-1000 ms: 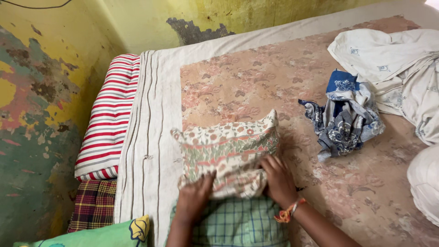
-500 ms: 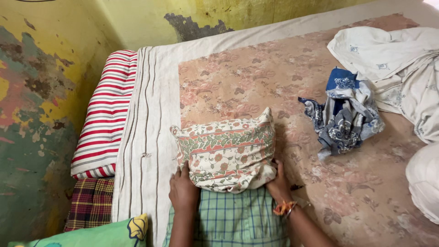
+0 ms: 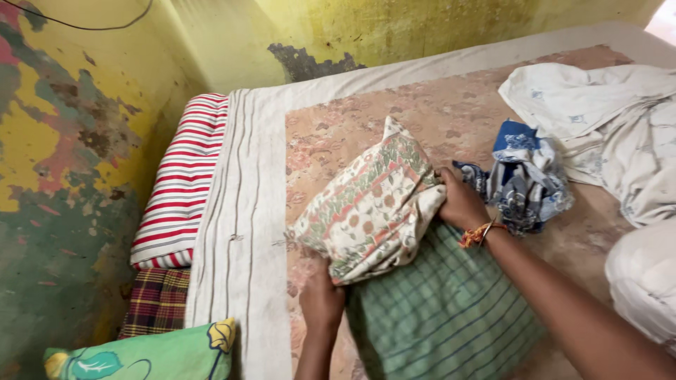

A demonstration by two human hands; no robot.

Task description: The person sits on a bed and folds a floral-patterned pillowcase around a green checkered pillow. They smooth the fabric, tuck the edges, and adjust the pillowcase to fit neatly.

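Your left hand (image 3: pixel 322 301) and right hand (image 3: pixel 461 204) both pinch the open edge of the floral pillowcase (image 3: pixel 370 204) over the green checked pillow (image 3: pixel 440 309). It lies mid-frame on the bed (image 3: pixel 338 134), its long axis running lower right to upper left, the closed end pointing toward the upper left.

**Floral cover half over a checked pillow**

On the bed (image 3: pixel 338 134), both hands gripped the edge of a floral pillowcase (image 3: pixel 370 204) drawn partway over a green checked pillow (image 3: pixel 443 313). The left hand (image 3: pixel 322 301) held its lower corner; the right hand (image 3: pixel 461 204) pinched the upper side. A crumpled blue patterned cloth (image 3: pixel 524 179) lay just beside the right hand, white sheets (image 3: pixel 598 105) beyond it.
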